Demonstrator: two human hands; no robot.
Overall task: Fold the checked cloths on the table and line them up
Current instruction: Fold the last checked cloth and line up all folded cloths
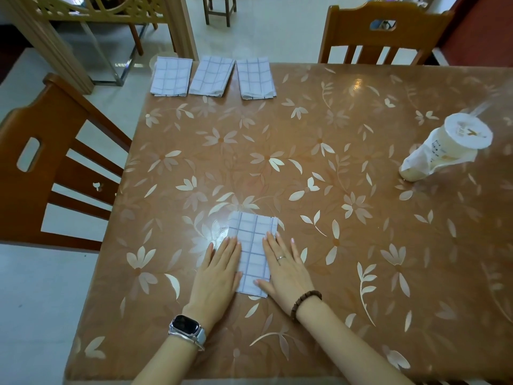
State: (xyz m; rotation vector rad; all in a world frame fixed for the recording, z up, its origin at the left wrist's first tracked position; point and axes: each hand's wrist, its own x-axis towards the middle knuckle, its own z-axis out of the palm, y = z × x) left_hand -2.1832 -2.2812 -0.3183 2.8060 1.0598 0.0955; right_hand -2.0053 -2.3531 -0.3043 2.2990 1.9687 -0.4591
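Observation:
A folded white cloth with a blue check (253,247) lies on the table near its front edge. My left hand (219,272) lies flat with straight fingers on the cloth's left side. My right hand (286,270) presses flat on its right side, thumb on the lower edge. Three more folded checked cloths sit side by side in a row at the far left corner: the left one (171,76), the middle one (211,76) and the right one (256,78).
The table (347,232) has a brown floral cover. A sealed plastic cup of pale drink in a bag (441,151) stands at the right. Wooden chairs stand at the left (41,173) and the far side (385,31).

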